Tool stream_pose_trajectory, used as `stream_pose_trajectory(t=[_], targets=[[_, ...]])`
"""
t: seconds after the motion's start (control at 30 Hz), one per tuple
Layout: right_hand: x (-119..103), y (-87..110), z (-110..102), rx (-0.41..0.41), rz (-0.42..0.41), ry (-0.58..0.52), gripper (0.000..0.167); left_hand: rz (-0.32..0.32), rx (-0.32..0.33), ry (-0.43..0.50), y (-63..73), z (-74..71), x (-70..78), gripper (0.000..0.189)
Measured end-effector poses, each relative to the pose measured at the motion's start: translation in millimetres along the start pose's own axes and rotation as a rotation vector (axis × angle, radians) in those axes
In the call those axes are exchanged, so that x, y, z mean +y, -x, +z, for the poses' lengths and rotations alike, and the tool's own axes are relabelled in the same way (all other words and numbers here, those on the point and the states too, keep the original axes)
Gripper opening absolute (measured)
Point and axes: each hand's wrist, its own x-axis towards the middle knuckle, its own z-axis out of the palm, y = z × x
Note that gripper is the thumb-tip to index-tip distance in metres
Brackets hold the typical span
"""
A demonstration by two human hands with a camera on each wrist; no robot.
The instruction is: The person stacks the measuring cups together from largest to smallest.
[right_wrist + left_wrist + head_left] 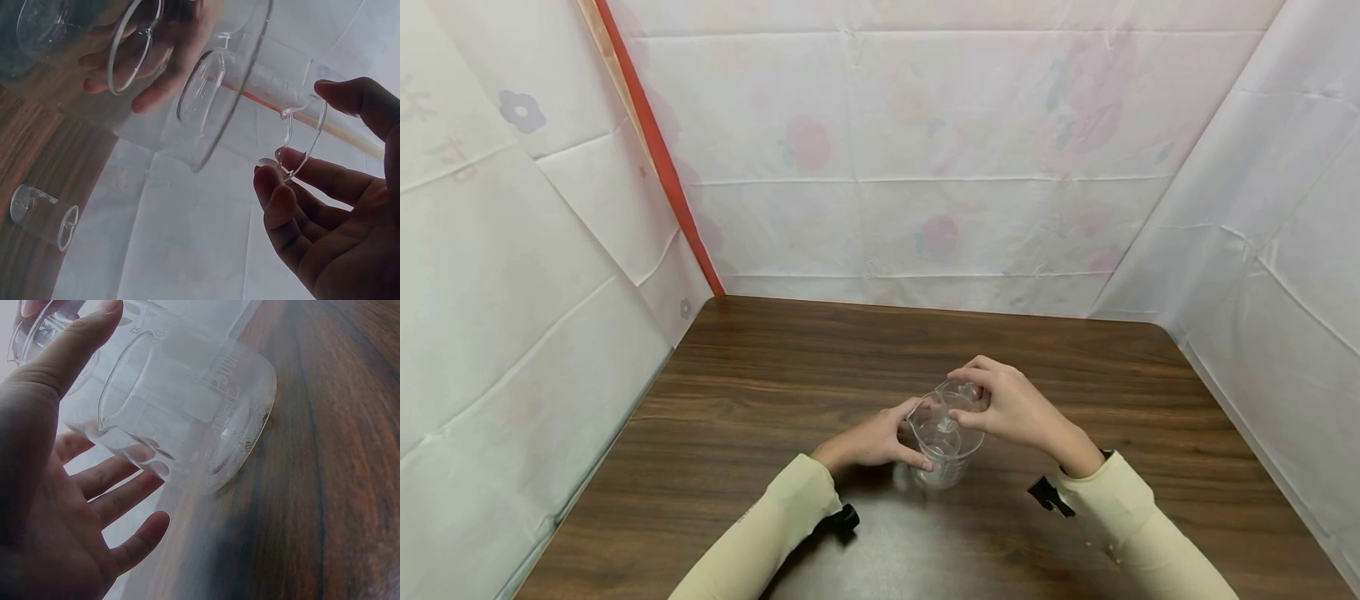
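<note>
A large clear glass beaker (951,473) with white graduation marks stands on the table. My left hand (883,437) holds its side, thumb on the near side and fingers round the far side. A smaller glass beaker (250,84) is pinched near its rim by my right hand (1011,404), thumb opposite fingers; its bottom end reaches into the large beaker's mouth. Inside the large beaker shows another small beaker (44,28), its spouted rim visible through the glass. One more small beaker (44,215) stands on the table in the right wrist view; the head view does not show it clearly.
The dark wood-grain table (760,358) has rounded far corners. White patterned sheets (925,150) hang behind it and at both sides, with a red strip (655,142) at the back left. Black straps with mounts (1051,496) are on both sleeved wrists.
</note>
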Motion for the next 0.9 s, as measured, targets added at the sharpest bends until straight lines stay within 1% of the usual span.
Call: stream_pose_trajectory(t=[0.13, 0.27, 0.43, 0.6, 0.73, 0.9], targets=[[0, -0.2, 2, -0.012, -0.003, 0.007, 0.038, 0.005, -0.003, 0.005, -0.6, -0.1, -0.8, 0.079], [0, -0.1, 5, -0.019, -0.023, 0.017, 0.037, 0.013, -0.005, 0.003, -1.2, 0.2, -1.6, 0.08], [2, 0.6, 9, -0.038, -0.045, 0.027, 0.037, -0.013, 0.0, 0.001, -0.2, 0.6, -1.6, 0.088], [3, -0.1, 12, -0.075, -0.043, 0.04, 0.037, -0.037, -0.003, 0.008, 0.4, 0.4, -2.1, 0.092], [3, -0.2, 14, -0.096, -0.047, 0.049, 0.038, -0.04, -0.008, 0.015, -0.1, 0.5, -3.5, 0.094], [2, 0.1, 17, -0.134, -0.026, 0.042, 0.039, -0.033, -0.007, 0.037, -0.7, 1.1, -4.5, 0.093]])
